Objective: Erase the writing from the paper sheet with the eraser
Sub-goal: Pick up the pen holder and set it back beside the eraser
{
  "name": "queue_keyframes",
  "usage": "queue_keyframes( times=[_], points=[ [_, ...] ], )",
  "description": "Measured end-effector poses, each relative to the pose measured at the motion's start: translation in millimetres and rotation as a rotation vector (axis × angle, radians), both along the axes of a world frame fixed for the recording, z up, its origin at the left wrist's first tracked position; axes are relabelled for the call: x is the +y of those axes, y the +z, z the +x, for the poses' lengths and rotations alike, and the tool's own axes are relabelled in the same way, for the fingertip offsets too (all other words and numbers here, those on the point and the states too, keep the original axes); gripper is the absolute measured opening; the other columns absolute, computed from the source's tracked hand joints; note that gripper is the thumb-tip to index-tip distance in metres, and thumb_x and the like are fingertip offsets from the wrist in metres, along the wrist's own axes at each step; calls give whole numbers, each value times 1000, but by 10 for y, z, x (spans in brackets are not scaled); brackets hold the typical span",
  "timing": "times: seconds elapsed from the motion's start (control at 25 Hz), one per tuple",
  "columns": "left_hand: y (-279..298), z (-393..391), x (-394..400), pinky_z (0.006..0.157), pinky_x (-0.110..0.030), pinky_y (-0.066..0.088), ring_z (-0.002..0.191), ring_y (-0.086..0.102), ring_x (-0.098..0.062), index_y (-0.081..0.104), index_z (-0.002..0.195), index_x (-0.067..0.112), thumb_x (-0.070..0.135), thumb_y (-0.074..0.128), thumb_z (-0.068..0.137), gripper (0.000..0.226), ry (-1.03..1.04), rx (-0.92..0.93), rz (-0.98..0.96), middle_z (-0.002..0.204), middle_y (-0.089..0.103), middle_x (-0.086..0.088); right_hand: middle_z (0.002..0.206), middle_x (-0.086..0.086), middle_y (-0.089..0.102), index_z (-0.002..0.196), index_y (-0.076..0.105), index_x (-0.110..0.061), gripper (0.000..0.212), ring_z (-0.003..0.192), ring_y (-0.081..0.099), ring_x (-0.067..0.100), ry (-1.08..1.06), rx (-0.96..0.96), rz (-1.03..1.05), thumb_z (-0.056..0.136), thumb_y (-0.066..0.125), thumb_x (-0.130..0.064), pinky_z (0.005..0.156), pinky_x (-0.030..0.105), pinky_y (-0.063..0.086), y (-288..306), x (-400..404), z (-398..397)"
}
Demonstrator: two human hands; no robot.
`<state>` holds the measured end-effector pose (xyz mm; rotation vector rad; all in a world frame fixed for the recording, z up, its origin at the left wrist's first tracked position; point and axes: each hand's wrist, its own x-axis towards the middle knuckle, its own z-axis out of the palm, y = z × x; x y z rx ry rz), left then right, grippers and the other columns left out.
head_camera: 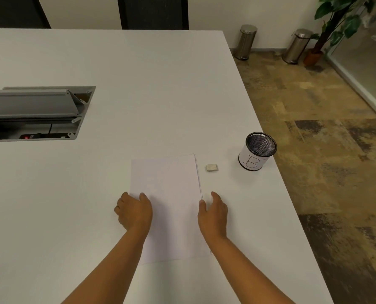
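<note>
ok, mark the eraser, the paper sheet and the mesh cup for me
eraser [211, 167], head view, centre of its top face.
paper sheet [169, 194], head view, bare middle between the hands.
mesh cup [251, 161], head view, white label on its side wall.

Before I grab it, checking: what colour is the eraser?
Off-white eraser, seen in the head view.

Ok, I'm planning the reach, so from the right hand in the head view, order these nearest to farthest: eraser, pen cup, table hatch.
1. Eraser: on the table just beyond the right hand, beside the paper sheet's right edge.
2. Pen cup: farther, to the right near the table edge.
3. Table hatch: farthest, far across to the left.
</note>
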<state>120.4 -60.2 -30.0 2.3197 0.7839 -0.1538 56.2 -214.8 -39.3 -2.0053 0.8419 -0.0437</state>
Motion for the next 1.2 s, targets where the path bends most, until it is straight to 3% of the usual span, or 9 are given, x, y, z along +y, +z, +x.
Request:
queue_keyframes(
  times=[0.36,0.56,0.8,1.04,1.2],
  points=[
    [43,-50,66,103,-47,35,130,37,-36,32,141,-1,22,47,96,53,-61,-43,-135,140,43,-20,131,18,45,135,31,-8,46,128,36,28,65,79,-122,91,46,-14,100,35,38,94,62,57],
    [-9,-82,207,105,-48,32,133,34,-35,32,143,2,21,48,95,54,-10,-73,-136,144,40,-18,127,22,49,127,40,-1,46,120,43,36,-39,68,-214,86,55,-15,96,39,39,113,-398,522],
    [-63,-129,186,105,-44,33,134,34,-32,33,142,3,21,50,94,54,-35,-91,-142,143,41,-16,130,18,43,131,31,-2,77,119,37,35,19,112,-297,72,73,-30,96,42,38,-17,-525,1035],
    [-58,-43,130,105,-46,35,133,34,-32,33,142,4,24,50,93,56,-71,-48,-102,143,42,-15,125,21,49,130,33,-3,60,117,42,37,-107,67,-321,80,63,-14,95,44,40,-98,-631,1104],
    [-59,-26,126,105,-48,36,133,35,-32,32,142,5,25,50,93,56,-105,-27,-97,141,44,-15,129,23,47,130,34,-2,65,120,41,39,-127,51,-308,77,68,-16,97,45,39,-90,-809,1031]
  ],
)
